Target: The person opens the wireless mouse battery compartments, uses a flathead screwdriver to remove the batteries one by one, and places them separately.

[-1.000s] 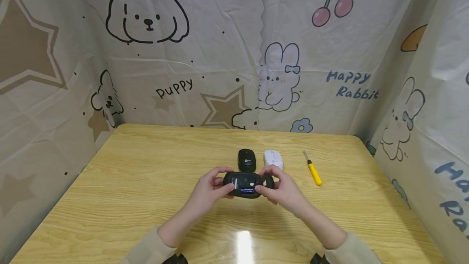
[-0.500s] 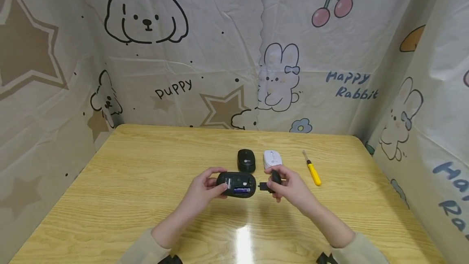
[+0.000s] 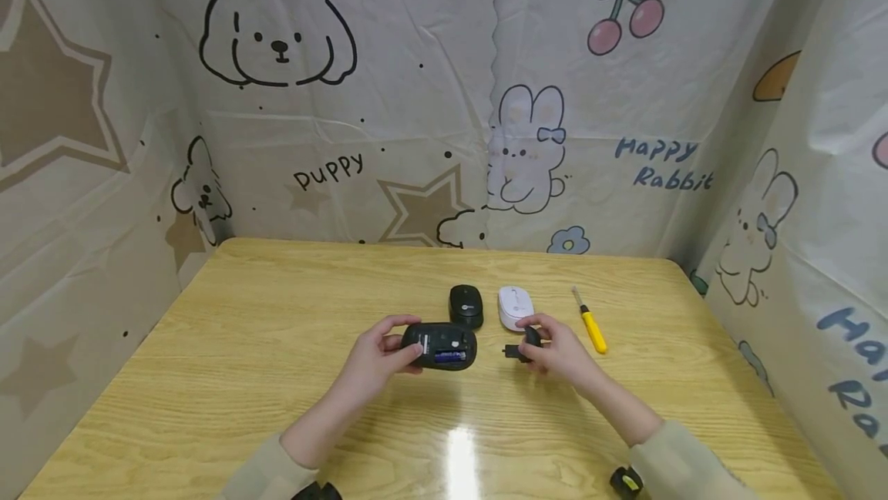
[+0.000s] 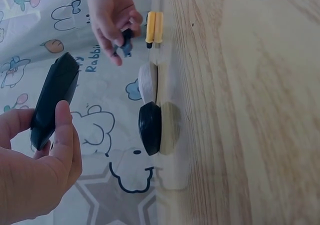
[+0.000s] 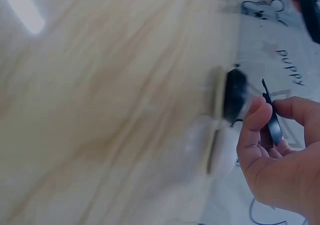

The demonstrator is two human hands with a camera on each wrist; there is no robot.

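While battery (image 3: 451, 357) sits in mouse (image 3: 440, 346)

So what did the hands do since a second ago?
The right hand pulled the small black cover off the upturned black mouse and carried it rightward. The left hand kept holding that mouse, battery showing. The other black mouse, white mouse and yellow screwdriver stayed put on the table.

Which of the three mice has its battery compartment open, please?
The black mouse in the left hand, held underside up with a battery showing. The other black mouse and the white mouse lie closed on the table.
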